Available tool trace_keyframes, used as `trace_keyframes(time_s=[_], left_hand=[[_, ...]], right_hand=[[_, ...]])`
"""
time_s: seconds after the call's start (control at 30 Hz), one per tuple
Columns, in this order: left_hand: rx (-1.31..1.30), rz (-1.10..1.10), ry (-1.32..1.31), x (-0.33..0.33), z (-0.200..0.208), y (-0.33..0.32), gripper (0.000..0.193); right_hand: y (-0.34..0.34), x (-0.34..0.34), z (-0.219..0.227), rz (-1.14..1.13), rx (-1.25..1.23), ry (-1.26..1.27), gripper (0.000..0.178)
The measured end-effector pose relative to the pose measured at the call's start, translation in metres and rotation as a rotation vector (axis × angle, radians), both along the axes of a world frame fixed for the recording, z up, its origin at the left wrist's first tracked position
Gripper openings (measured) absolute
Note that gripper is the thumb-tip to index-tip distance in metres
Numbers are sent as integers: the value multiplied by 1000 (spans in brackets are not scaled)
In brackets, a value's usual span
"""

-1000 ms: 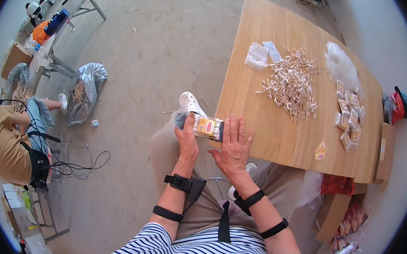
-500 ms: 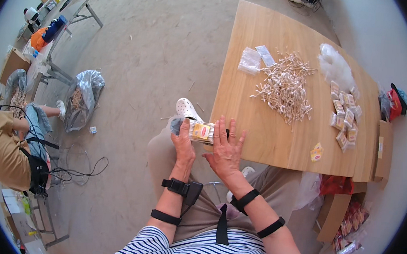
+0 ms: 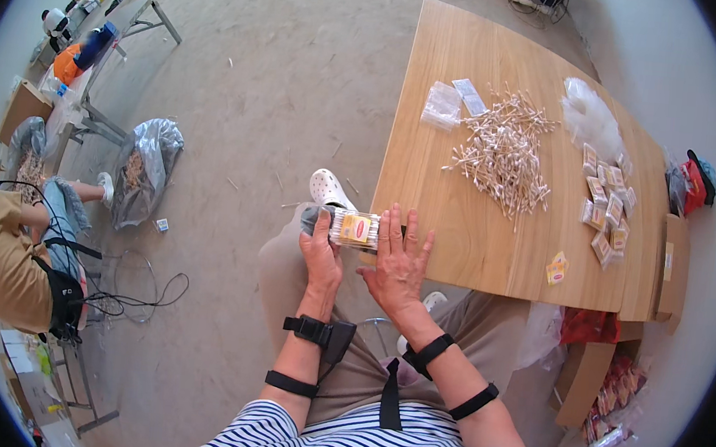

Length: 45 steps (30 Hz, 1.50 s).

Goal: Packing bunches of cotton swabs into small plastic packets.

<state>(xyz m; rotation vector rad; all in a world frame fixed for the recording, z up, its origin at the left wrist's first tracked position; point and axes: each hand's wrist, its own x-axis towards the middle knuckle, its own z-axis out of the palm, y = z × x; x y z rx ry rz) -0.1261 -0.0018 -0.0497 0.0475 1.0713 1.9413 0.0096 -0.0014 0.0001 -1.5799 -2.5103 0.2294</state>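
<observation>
My left hand (image 3: pixel 321 259) is closed around one end of a clear pack of cotton swabs (image 3: pixel 355 228) with a yellow and red label card inside. Against the pack's other end rests my right hand (image 3: pixel 399 265), fingers stretched out flat, close to the table's near left corner. Loose clear film sticks out beside my left thumb. On the wooden table (image 3: pixel 449 257) lies a heap of loose cotton swabs (image 3: pixel 504 155). Further right are several filled swab packs (image 3: pixel 607 203), and nearer me, some yellow label cards (image 3: pixel 557 268).
Flat clear bags (image 3: pixel 442 105) and a pile of clear plastic film (image 3: pixel 590 116) lie on the table. Cardboard boxes (image 3: pixel 584 384) stand at the right by the wall. At far left a person (image 3: pixel 10 253) sits near grey plastic bags (image 3: pixel 148 175) of swabs; cables trail on the floor.
</observation>
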Motion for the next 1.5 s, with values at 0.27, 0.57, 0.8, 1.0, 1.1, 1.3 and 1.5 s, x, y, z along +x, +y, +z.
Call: trace_keyframes(time_s=[0.27,0.57,0.8,1.0,1.1,1.3,1.5], left_hand=[[50,-19,-7,4,-1,1,12],[84,-24,34,5,-8,1,17],[53,-17,97,2,-1,2,16],[-39,30,25,-1,6,6,17],[-61,37,16,1,7,11,19],[-17,21,55,-4,-4,9,19],[-16,7,80,4,4,12,15]], right_hand=[[-2,-4,-2,-30,-14,-5,119],[-1,-5,-1,-14,-16,-78,115],[2,-5,-3,-13,-18,59,113],[0,-8,1,-36,-32,68,112],[1,-8,0,-42,-17,47,111],[3,0,-6,-10,22,42,108],[8,5,8,59,5,-34,111]])
